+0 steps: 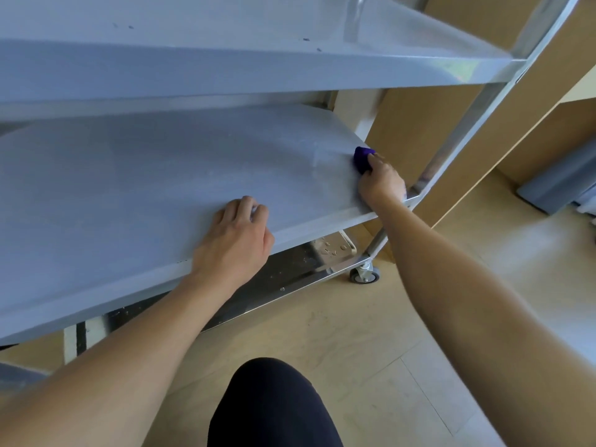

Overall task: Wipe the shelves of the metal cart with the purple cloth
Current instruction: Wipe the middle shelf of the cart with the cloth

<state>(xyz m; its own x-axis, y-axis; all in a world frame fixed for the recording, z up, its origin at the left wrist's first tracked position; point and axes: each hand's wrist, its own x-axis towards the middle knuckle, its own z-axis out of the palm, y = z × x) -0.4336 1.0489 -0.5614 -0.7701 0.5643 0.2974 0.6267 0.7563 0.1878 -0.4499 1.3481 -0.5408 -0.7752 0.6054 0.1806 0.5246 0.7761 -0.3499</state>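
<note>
The metal cart fills the upper left, with a top shelf [225,69], a middle shelf [145,182] and a darker bottom shelf [283,272]. My right hand [382,182] grips the bunched purple cloth [362,158] and presses it on the middle shelf near its right edge. Only part of the cloth shows past my fingers. My left hand [235,237] rests palm down on the front edge of the middle shelf, fingers curled, holding nothing.
The cart's right post [467,124] rises beside my right hand. A caster wheel [364,274] stands on the tan floor. Brown cabinets [435,117] stand behind the cart. A grey object [561,185] lies at the far right. My dark-clad knee [271,408] is at the bottom.
</note>
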